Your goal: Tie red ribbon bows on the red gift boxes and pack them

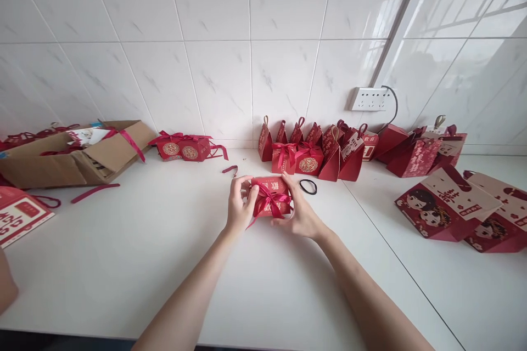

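White marbled wall tiles (218, 5) are set behind a white counter (185, 274); clock directions are taken from the middle of the work, with 12 toward the wall. At the centre, a red box (276, 183) tied with a ribbon bow (272, 203) is held between two bare hands. Its left side is clamped by the left hand (242, 203), thumb laid near the bow; its right side is clasped by the right hand (300, 209), fingers curved round the edge. Whether the box is borne by the counter cannot be told. Between 2 and 3 o'clock, just beside the right hand, a black band (315, 188) is seen. At 10 o'clock a small ribbon loop (230, 168) is noted, with a pair of bowed boxes (190, 152) farther out. Toward 1 o'clock a cluster of peaked red bags (330, 156) is ranged, a socket strip (369, 101) being mounted beyond. At 3 o'clock large printed bags (447, 203) are placed. Between 9 and 10, well apart, an open carton (78, 170) is kept.
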A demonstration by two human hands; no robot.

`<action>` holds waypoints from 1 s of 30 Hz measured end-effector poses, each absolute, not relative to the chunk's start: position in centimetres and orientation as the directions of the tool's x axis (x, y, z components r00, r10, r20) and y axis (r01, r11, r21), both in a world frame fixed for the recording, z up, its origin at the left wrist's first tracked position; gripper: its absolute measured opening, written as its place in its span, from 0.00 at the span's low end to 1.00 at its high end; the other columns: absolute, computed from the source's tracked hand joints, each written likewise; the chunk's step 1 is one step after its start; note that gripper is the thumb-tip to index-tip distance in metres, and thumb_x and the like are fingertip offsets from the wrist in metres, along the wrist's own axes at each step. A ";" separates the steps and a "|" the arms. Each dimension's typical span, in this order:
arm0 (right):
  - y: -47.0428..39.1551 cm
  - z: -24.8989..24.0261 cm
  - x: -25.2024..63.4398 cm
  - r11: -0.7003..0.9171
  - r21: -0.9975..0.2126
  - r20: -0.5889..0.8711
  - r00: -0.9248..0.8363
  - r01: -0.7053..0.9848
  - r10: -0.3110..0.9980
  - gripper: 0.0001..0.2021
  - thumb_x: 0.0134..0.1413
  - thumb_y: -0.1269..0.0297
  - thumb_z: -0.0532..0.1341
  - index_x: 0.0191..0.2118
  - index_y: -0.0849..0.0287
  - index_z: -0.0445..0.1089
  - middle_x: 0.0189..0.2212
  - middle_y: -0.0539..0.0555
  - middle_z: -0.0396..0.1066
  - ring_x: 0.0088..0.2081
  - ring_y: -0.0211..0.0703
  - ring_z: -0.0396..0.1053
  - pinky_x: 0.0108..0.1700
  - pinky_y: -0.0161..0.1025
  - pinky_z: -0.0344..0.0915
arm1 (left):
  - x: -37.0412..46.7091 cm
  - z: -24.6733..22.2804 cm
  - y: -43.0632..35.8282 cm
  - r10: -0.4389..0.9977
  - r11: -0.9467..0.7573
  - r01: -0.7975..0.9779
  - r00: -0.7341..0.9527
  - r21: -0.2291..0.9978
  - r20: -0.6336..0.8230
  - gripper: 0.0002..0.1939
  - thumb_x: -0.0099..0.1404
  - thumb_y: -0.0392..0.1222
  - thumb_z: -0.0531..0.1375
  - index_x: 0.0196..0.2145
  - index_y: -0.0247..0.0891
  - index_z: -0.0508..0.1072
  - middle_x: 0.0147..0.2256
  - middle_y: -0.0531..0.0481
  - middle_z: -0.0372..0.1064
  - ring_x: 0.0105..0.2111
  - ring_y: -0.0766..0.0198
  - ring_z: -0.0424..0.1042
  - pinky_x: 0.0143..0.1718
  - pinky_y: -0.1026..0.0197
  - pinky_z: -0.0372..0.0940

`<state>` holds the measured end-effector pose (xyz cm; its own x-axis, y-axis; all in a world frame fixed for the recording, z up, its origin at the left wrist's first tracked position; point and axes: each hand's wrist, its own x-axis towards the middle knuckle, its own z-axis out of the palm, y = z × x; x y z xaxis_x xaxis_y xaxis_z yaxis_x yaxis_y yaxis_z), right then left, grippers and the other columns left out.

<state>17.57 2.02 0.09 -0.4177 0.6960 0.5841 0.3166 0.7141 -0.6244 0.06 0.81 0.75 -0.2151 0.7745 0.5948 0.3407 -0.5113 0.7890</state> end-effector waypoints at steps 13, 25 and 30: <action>1.7 -0.1 16.6 0.408 -0.907 0.420 -0.151 -0.107 0.895 0.14 0.57 0.50 0.57 0.39 0.52 0.53 0.62 0.60 0.53 0.54 0.50 0.64 0.46 0.48 0.68 | 0.4 1.0 0.8 0.717 -0.569 0.414 -0.173 0.711 0.675 0.05 0.61 0.40 0.55 0.27 0.39 0.65 0.35 0.49 0.60 0.38 0.62 0.65 0.36 0.61 0.66; 2.0 0.3 16.5 0.463 -0.877 0.464 -0.030 0.124 0.886 0.15 0.55 0.51 0.56 0.26 0.56 0.58 0.52 0.60 0.63 0.50 0.49 0.66 0.44 0.46 0.68 | 0.7 1.1 0.5 0.792 -0.478 0.329 -0.240 0.815 0.562 0.10 0.60 0.44 0.54 0.24 0.39 0.65 0.36 0.48 0.60 0.38 0.61 0.65 0.36 0.62 0.63; 2.1 0.7 16.7 0.350 -0.935 0.350 0.001 -0.052 0.937 0.18 0.52 0.48 0.58 0.24 0.56 0.57 0.53 0.58 0.65 0.50 0.49 0.65 0.40 0.42 0.69 | 0.9 1.2 0.5 0.854 -0.424 0.243 -0.213 0.872 0.475 0.10 0.60 0.47 0.56 0.27 0.39 0.70 0.41 0.47 0.63 0.42 0.60 0.66 0.40 0.61 0.64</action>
<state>16.68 2.05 0.75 0.0012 0.9367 0.3502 -0.0524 0.3498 -0.9354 0.94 0.54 1.18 -0.2131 0.8539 0.4749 0.2431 -0.4244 0.8722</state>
